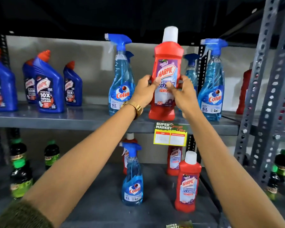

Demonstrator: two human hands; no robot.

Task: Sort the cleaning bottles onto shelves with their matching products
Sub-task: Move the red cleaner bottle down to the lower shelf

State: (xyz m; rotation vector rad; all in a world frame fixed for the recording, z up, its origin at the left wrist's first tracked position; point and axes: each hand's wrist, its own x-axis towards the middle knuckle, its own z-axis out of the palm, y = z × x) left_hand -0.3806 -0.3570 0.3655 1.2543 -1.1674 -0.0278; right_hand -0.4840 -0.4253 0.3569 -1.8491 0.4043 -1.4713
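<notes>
A red Harpic bathroom cleaner bottle (167, 60) with a white cap is held upright at the front of the upper shelf (72, 120), between blue Colin spray bottles (122, 79). My left hand (144, 92) grips its left side and my right hand (182, 93) grips its right side, both at the label. On the lower shelf (155, 208) stand a lone Colin spray bottle (132, 178) and red Harpic bottles (187, 183). I cannot tell whether the held bottle's base touches the shelf.
Blue Harpic toilet cleaner bottles (48, 86) fill the upper shelf's left part. Dark bottles with green caps (20, 170) stand at the lower left and lower right. A yellow price tag (170, 135) hangs from the shelf edge. Grey perforated uprights (260, 96) rise at the right.
</notes>
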